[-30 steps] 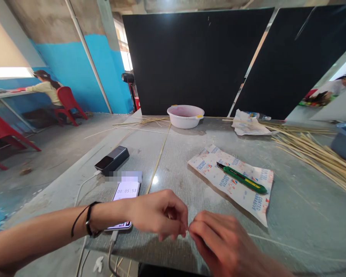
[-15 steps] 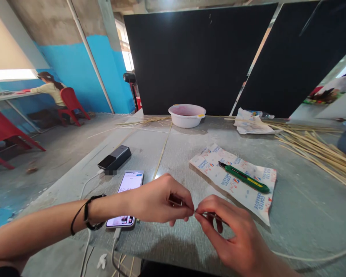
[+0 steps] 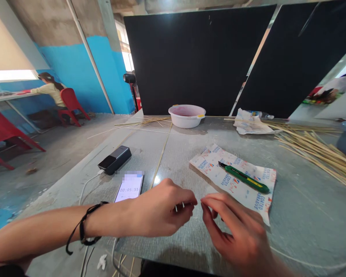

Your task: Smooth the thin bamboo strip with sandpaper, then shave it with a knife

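Note:
My left hand (image 3: 170, 209) is over the near part of the table with thumb and fingers pinched together. What it pinches, if anything, is too small to make out. Just to its right, across a narrow gap, my right hand (image 3: 238, 225) has its thumb and forefinger closed. A thin, pale bamboo strip (image 3: 311, 264) curves out from behind the right hand towards the right edge; its end at the fingertips is hidden. Beyond the right hand, a green utility knife (image 3: 245, 177) lies on a sheet of sandpaper (image 3: 209, 161), printed backing up.
A phone (image 3: 129, 187) showing a timer lies partly under my left forearm, near a black power bank (image 3: 115, 158) with cables. A white basin (image 3: 187, 120) stands at the back. Bamboo strips (image 3: 320, 150) and crumpled paper (image 3: 250, 123) lie right. A person (image 3: 50, 90) sits far left.
My fingertips, which met around a thin strip, have come slightly apart. The left hand has lowered a little, and its forearm covers more of the phone.

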The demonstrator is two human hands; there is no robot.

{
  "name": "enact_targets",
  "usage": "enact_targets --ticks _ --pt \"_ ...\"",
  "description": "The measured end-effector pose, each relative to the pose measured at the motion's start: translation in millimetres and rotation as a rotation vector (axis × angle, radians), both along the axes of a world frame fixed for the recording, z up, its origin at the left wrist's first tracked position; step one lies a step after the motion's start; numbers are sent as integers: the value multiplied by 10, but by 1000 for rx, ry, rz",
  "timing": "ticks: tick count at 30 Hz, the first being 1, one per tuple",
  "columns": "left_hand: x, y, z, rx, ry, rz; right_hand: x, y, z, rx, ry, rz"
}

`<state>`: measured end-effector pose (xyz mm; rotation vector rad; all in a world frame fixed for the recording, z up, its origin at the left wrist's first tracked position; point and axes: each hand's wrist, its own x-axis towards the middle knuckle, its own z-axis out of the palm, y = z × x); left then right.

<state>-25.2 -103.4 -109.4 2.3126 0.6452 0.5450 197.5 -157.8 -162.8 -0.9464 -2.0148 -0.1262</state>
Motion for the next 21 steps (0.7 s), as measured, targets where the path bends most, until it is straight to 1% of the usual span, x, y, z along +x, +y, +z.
enact_targets --ticks 4,7,9,11,12,14,17,19,21 --pt "34 -86 -75 97 84 0 1 -12 -19 26 -13 -6" --pt "21 -75 -77 230 165 -28 15 -24 -34 6 -29 2" --pt "-22 -13 -21 359 228 -92 21 -35 -58 -3 -65 19" --pt "-81 65 75 466 303 -197 10 -54 -90 -23 -110 62" --pt "-110 99 131 492 340 -264 -6 -66 -106 -37 -131 92" --pt "-155 137 243 476 381 -402 -61 -97 -134 -56 -164 153" --pt "-185 126 373 347 396 -542 -179 -153 -158 5 -186 206" --pt "-198 123 409 324 441 -586 -246 -205 -168 64 -191 199" --pt "-231 182 393 395 530 -575 -271 -283 -174 102 -200 190"
